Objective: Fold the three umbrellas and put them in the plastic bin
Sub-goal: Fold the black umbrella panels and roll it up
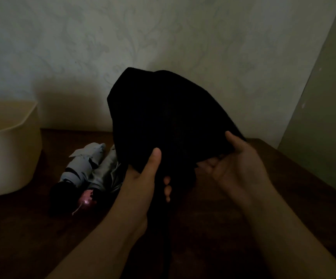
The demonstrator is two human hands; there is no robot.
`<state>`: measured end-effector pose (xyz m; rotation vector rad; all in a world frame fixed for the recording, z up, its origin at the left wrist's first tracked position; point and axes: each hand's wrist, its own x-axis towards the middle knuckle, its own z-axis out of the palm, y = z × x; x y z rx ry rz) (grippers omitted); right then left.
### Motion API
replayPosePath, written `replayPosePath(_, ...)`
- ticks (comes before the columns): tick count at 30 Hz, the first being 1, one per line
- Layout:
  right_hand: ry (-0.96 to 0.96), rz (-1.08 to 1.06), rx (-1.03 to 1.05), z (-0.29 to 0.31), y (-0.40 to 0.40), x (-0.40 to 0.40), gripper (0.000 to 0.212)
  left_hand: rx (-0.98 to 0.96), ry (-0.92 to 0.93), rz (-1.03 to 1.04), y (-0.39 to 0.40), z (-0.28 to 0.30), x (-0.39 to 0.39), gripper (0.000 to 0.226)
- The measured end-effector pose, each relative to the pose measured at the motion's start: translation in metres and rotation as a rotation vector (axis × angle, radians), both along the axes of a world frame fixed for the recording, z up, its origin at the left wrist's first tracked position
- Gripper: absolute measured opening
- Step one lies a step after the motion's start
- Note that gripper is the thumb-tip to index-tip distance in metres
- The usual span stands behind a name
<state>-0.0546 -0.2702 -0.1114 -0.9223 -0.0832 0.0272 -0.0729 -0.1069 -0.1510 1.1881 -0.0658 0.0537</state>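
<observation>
Head view was very dark, so the black umbrella [163, 117] showed only as a big black shape held above the surface [233, 228]. Left hand [143, 178] pinched its cloth, thumb on top. Right hand [237, 158] gripped its right edge. Two folded grey umbrellas [88, 170] lay beside it. The plastic bin [12, 148] stood at the left, cut off by the edge.

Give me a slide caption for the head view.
Both hands grip black umbrella; grey umbrellas beside bin.
</observation>
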Motion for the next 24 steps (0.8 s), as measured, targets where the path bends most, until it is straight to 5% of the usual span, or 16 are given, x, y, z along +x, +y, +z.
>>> replayPosePath(2, 0.013, -0.093, -0.047, 0.007, -0.026, 0.004, 0.027, 0.031, -0.022, -0.007, 0.004, 0.0, 0.002, 0.035)
replayPosePath(7, 0.0, -0.028, -0.369, 0.005, -0.068, 0.014, 0.071, 0.201, -0.115, -0.007, 0.011, -0.003, 0.006, 0.038)
replayPosePath(11, -0.001, -0.082, -0.453, -0.001, -0.059, 0.019, 0.041, 0.315, -0.158, -0.05, 0.006, -0.009, 0.004, 0.041)
replayPosePath(19, -0.266, -0.345, -0.399, 0.005, -0.077, 0.014, 0.023, 0.492, -0.206, -0.126, -0.005, -0.016, -0.003, 0.03)
replayPosePath(24, -0.32, -0.305, -0.411, 0.011, -0.087, 0.003, 0.02, 0.518, -0.236, -0.089, -0.004, -0.015, -0.004, 0.033)
